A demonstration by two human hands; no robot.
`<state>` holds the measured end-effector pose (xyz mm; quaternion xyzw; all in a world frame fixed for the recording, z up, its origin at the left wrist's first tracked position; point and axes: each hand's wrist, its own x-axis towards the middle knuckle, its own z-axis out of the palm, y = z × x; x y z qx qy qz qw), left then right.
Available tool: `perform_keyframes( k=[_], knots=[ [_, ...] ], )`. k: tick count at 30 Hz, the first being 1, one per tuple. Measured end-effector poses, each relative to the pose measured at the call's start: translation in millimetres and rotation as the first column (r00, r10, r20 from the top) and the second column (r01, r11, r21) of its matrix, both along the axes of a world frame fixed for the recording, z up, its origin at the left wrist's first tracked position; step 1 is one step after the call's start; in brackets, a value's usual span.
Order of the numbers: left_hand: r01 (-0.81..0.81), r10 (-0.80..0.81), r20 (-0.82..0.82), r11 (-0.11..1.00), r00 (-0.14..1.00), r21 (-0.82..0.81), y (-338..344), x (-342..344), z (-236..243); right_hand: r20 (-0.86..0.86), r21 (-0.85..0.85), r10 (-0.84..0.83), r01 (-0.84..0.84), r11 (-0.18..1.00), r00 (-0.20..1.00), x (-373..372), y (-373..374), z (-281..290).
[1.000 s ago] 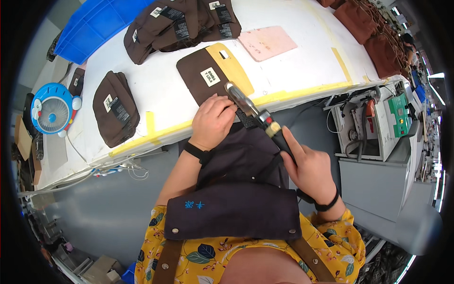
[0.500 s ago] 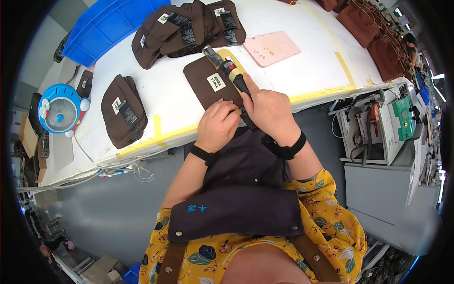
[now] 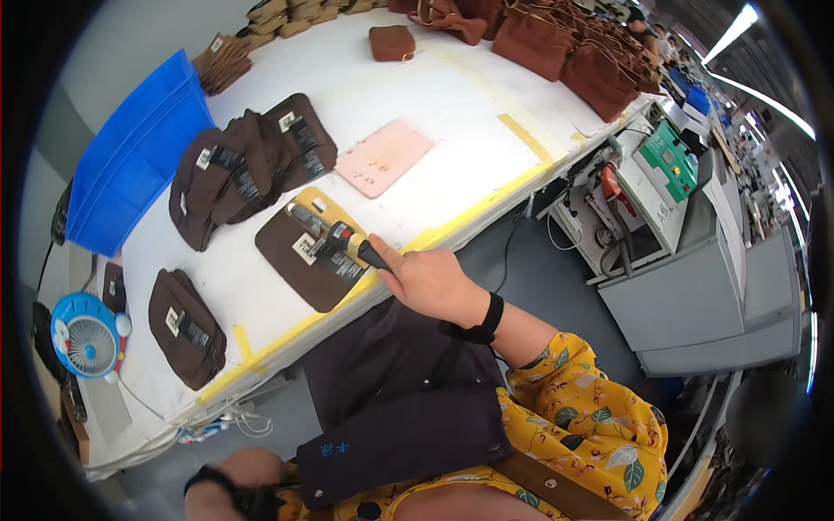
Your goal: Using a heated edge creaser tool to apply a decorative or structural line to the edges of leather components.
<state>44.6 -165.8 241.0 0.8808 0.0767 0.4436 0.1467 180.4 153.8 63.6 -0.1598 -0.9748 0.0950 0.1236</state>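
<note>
My right hand (image 3: 434,282) is closed around a slim hand tool (image 3: 352,243) with a black handle, red button and metal barrel. Its barrel lies over a flat dark-brown fabric piece (image 3: 300,282) near the table's front edge. That piece bears a cream patch and a black printed label; a tan board (image 3: 328,206) shows along its far side. Down at the lower left edge is my left hand (image 3: 208,502), beside the apron and away from the table, its fingers hidden.
Stacked brown fabric pieces (image 3: 252,165) lie behind, another brown stack (image 3: 187,326) to the left. A pink board (image 3: 385,159), blue crate (image 3: 139,165) and blue fan (image 3: 87,334) are around them. Reddish-brown bags (image 3: 599,82) line the far right; a green box (image 3: 667,158) tops a cabinet.
My left hand has left the fabric piece and dropped to my lower left side. My right hand keeps the tool over the piece. The view has turned, showing more of the table's far side.
</note>
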Motion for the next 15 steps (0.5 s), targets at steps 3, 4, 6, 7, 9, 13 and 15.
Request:
perform_keyframes(
  k=[3,4,6,7,9,13,15],
  knots=[
    [0.111,-0.055,-0.217,0.962,0.975,0.252,-54.7,3.9,12.7,-0.027,-0.006,0.034,-0.034,0.999,0.999,1.9,-0.3,0.4],
    [-0.088,0.1,-0.177,0.993,0.979,0.076,-70.6,13.9,15.8,-0.01,-0.012,0.031,-0.031,0.999,0.999,3.3,2.1,0.1],
    [-0.399,0.394,-0.099,0.916,0.914,-0.035,-83.0,31.0,11.8,0.002,-0.01,0.03,-0.03,1.0,1.0,4.2,2.9,1.8],
    [-0.395,0.391,-0.1,0.918,0.915,-0.026,-84.9,32.2,11.4,0.014,-0.001,0.033,-0.033,0.999,0.999,4.5,2.5,3.4],
    [-0.374,0.384,-0.2,0.923,0.901,0.088,-83.7,37.8,21.3,0.022,0.006,0.036,-0.036,0.999,0.999,5.0,0.0,4.3],
    [-0.283,0.283,-0.207,0.959,0.937,0.031,-66.3,6.3,24.9,0.008,-0.003,0.043,-0.042,0.999,0.999,3.5,5.2,-3.2],
    [-0.253,0.259,-0.174,0.966,0.95,0.054,-62.4,3.1,28.3,0.007,-0.011,0.046,-0.046,0.999,0.999,2.3,4.1,0.4]
  ],
)
